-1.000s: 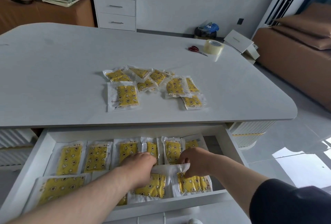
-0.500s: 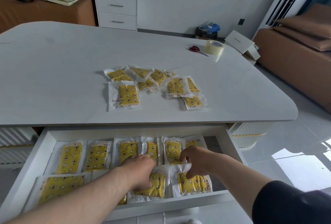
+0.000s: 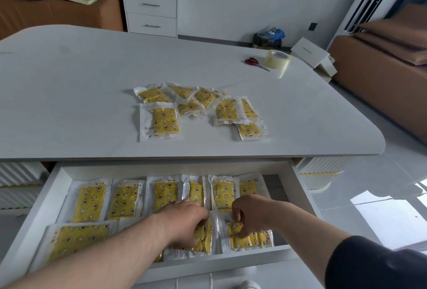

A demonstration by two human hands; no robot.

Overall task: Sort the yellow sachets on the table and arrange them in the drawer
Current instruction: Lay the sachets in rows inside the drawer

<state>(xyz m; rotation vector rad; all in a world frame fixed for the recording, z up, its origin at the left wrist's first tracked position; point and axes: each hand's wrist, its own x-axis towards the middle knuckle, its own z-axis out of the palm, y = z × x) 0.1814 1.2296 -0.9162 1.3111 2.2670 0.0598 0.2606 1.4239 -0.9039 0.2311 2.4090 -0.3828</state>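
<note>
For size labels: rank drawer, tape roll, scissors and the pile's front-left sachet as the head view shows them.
1. drawer
2. front-left sachet
3. tape roll and scissors: similar extent, both farther away, so unranked.

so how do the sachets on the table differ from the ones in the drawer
Table sachets lie in a loose overlapping heap; drawer sachets sit in rows. Table sachets lie untouched; the left hand and right hand hold drawer sachets. Both are yellow, star-patterned, clear-wrapped.

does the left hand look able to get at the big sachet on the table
Probably yes: the big sachet lies uncovered near the table edge, just beyond the drawer where the left hand grips a front sachet.
</note>
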